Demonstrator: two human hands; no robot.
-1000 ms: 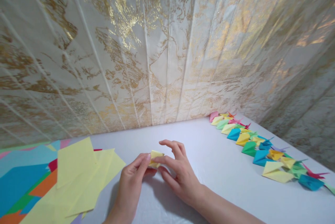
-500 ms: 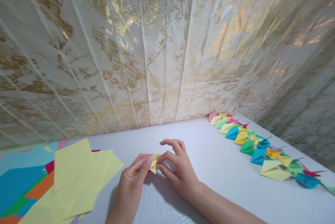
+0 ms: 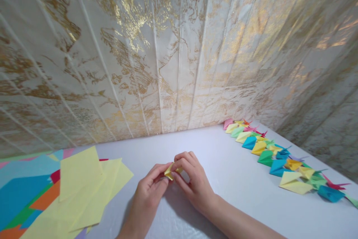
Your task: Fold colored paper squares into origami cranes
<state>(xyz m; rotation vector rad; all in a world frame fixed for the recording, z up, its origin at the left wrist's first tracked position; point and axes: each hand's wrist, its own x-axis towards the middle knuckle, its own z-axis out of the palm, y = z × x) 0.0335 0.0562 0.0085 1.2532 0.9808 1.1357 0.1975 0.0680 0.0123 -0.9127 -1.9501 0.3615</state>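
A small folded piece of yellow paper [image 3: 169,172] is held between both hands above the white table. My left hand [image 3: 152,186] pinches its left side, thumb below and index finger behind. My right hand [image 3: 190,177] is closed on the right side of the same piece, thumb and index finger pressed together over it. Fingers hide much of the paper, so its exact folded shape cannot be made out.
Loose sheets of yellow paper [image 3: 84,190] lie at the left over blue, orange and green sheets [image 3: 24,194]. Along the right edge of the white table [image 3: 237,190] run rows of folded paper cranes [image 3: 295,182] in several colours. A gold-patterned curtain [image 3: 173,52] hangs behind.
The yellow paper has turned and moved slightly right. My right hand's raised fingers have curled down round it, and my left thumb has shifted to its lower edge.
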